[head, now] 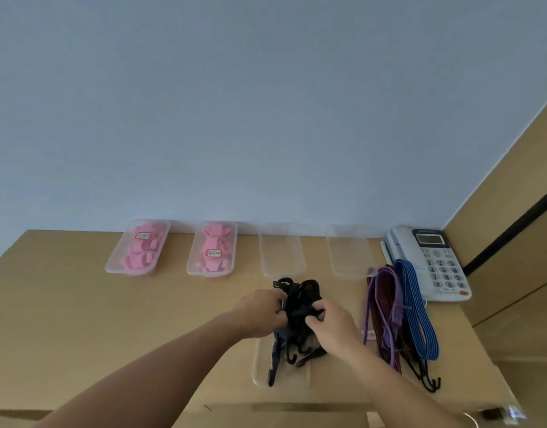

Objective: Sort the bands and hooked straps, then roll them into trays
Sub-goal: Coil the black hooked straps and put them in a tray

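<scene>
the tan desk (80, 319) carries everything. well right of the near tray (292, 378) and further back sits a white phone (432, 264). just right of the near tray lie the coloured hooked straps (401, 313), stretched lengthwise, hooks at the near end. beyond the near tray, by the wall, stand two trays of pink bands (137, 247) to the left and two empty trays (281, 251) more or less straight ahead. directly above the near tray's far end hangs the bundle of black straps (300, 304), its long axis running away from the person, loose hooked ends (292, 356) trailing down into the near tray. the left hand (259, 313) pinches the bundle's left side and the right hand (334, 329) grips its right side, both equally near, so the rolling likely turns on gathering those trailing ends inward.
</scene>
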### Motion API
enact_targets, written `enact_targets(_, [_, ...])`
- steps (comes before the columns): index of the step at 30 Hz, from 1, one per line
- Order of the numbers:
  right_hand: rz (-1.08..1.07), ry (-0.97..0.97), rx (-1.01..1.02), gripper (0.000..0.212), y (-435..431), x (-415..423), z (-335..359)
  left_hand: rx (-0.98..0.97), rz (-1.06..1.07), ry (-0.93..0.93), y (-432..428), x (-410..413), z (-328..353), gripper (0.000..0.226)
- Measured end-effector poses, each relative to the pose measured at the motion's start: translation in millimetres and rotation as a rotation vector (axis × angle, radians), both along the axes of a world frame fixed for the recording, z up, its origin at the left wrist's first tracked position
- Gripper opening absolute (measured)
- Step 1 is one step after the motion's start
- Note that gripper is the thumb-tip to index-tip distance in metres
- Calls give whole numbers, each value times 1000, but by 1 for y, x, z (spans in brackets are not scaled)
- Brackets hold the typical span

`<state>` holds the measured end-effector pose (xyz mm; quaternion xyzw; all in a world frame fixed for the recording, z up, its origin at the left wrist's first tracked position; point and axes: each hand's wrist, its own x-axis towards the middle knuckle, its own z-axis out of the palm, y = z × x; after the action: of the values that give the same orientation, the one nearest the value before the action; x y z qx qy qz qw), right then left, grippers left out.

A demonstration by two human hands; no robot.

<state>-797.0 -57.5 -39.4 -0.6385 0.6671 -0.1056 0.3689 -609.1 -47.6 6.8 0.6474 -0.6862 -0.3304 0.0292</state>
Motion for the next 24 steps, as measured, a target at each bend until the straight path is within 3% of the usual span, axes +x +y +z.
enact_targets(5, [-7,-101,-34,41,-14,-17,14,87,16,-48,16,-8,-8,59])
enact_targets(9, [95,38,-296,29,6,-15,17,93,98,-93,23,-11,-18,51])
enact_targets(14, [395,231,-146,31,32,8,13,108,49,-47,24,-4,-13,33])
enact_targets(17, [331,363,-244,38,34,20,12,100,28,-6,26,1,-10,33])
enact_targets(21, [236,449,-156,69,39,27,9,83,11,36,30,7,-13,35])
enact_targets(24, [293,518,-139,69,46,40,5,70,5,59,30,10,-14,33])
